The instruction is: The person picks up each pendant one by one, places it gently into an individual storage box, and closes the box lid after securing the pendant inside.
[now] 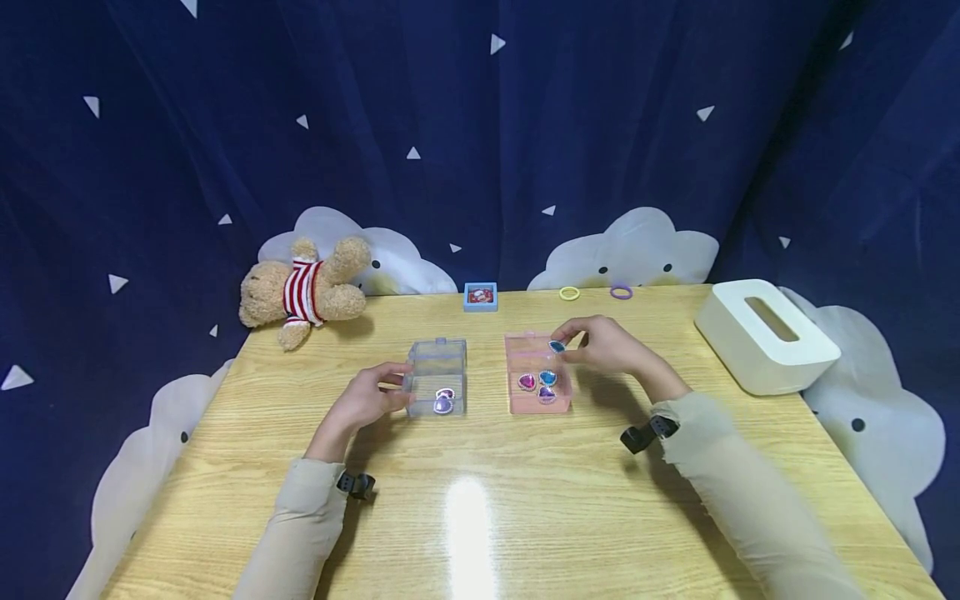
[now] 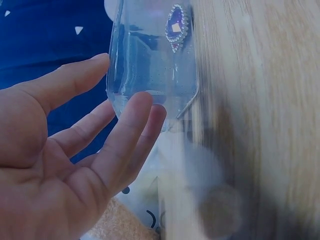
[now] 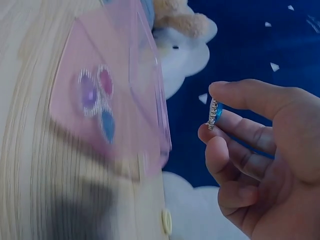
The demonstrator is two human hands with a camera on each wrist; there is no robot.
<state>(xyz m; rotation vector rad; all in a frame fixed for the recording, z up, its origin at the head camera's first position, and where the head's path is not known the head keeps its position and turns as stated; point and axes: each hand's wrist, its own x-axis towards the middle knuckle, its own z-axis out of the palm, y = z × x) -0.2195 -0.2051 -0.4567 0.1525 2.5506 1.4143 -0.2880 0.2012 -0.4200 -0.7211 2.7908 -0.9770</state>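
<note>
My right hand [image 1: 603,343] pinches a blue gem with a silver beaded rim [image 1: 557,347] between thumb and fingertips, above the right side of an open clear pink box [image 1: 517,404]. In the right wrist view the pinched gem [image 3: 213,114] is seen edge-on. Inside the pink box lie a pink gem [image 1: 527,382], another blue gem [image 1: 548,377] and a purple gem [image 1: 546,395]. My left hand [image 1: 367,396] touches the left side of an open clear blue box [image 1: 420,387], its fingers loosely spread. Two purple gems [image 1: 443,404] lie in that box.
A teddy bear [image 1: 300,292] in a striped shirt lies at the back left. Along the back edge are a small blue square tray [image 1: 481,307], a yellow ring [image 1: 569,293] and a purple ring [image 1: 621,292]. A white tissue box [image 1: 772,358] stands at the right.
</note>
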